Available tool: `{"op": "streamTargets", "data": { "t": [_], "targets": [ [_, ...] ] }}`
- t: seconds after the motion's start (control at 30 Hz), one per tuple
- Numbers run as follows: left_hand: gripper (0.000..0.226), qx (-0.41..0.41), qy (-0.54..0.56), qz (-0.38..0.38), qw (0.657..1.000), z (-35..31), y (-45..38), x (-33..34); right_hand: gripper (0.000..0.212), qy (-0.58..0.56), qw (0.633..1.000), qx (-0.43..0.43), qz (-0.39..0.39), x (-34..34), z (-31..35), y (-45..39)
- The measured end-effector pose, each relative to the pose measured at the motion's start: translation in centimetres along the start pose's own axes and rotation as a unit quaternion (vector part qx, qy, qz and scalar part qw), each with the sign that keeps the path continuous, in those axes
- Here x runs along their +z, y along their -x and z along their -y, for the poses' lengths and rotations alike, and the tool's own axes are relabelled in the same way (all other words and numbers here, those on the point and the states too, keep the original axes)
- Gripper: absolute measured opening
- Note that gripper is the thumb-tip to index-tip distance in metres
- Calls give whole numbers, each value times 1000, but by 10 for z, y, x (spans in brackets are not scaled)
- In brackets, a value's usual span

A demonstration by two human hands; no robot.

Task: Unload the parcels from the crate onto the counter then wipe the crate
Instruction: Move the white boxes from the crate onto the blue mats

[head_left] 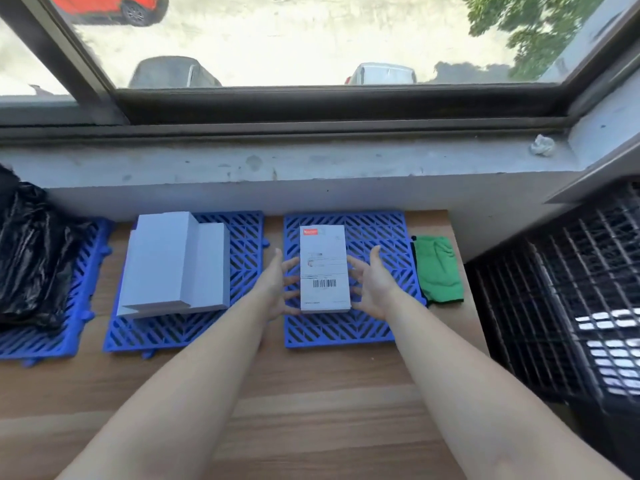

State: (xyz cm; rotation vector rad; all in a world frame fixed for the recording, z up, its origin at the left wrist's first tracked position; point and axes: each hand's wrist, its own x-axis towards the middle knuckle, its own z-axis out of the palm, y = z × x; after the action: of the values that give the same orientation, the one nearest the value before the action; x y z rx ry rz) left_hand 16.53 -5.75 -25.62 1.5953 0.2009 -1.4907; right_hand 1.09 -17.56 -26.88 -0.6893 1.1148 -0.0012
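A person's two bare forearms reach forward over a wood-grain worktop (311, 403) that runs beneath a window sill (277, 161). Three blue slatted plastic mats lie in a row along the worktop's far edge. On the right-hand mat (374, 327) lies a white parcel (323, 268), flat, label up, with a red logo near its far end and a barcode near its near end. The left hand (277, 285) is at the parcel's left side and the right hand (372, 285) at its right side; both grips are open, fingers spread and loosely bent toward the parcel's long edges, fingertips just beside or touching them, though contact cannot be told for sure. On the middle mat (242, 306) sit grey-white boxes (173, 265), a taller one at the left against a lower one at the right, with another flat box under them. On the left-hand mat (45, 341), near the worktop's left edge, rests a parcel wrapped in crumpled black plastic (27, 254). A green cloth (438, 271) lies folded at the worktop's far right corner, just beside the right-hand mat. Off the worktop's right edge stands a black lattice crate (571, 306); light patches show through its mesh, but what they are cannot be told. A crumpled scrap of pale paper (542, 145) sits at the right end of the sill, and parked cars show through the glass.
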Motion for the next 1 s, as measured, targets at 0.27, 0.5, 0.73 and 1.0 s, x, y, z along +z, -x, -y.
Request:
{"op": "streamTargets", "data": {
  "t": [0.27,0.5,0.73,1.0],
  "targets": [
    [42,197,-260,-60,943,-13,17,18,45,63,993,-90,-48,-30,17,31],
    [52,384,-695,-88,602,-2,41,106,56,558,751,-300,-189,-101,17,85],
    [61,463,-777,-91,418,64,98,258,65,652,625,-303,-305,-230,-6,192],
    [66,546,-769,-41,331,185,170,477,66,661,586,-266,-386,-436,-52,360]
  ]
}}
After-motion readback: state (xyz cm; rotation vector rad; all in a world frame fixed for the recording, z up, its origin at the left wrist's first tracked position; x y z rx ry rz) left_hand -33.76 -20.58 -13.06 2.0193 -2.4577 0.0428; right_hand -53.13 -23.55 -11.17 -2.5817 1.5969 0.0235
